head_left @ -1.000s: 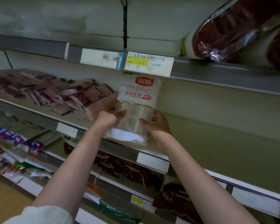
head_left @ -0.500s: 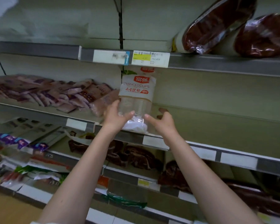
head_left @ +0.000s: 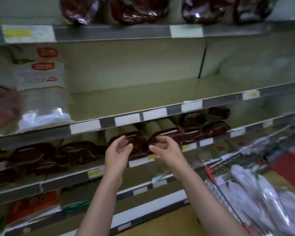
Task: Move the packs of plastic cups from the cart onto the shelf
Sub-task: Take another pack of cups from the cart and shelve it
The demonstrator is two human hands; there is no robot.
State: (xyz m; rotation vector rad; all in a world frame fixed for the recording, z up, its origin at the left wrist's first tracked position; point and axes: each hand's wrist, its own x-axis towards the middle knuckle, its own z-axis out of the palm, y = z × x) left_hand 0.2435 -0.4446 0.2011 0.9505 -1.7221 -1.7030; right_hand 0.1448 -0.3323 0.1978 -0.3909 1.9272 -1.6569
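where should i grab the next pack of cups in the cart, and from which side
Take the nearest pack of plastic cups around its middle, coming from above through the open top of the cart. It lies on its side as a long soft tube among other packs, so a two-hand grip across its width, left hand and right hand, should hold best. Both hands are empty now.

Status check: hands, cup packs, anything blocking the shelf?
Left hand and right hand open, holding nothing. One cup pack standing on the shelf; more packs in the cart. Nothing blocking.
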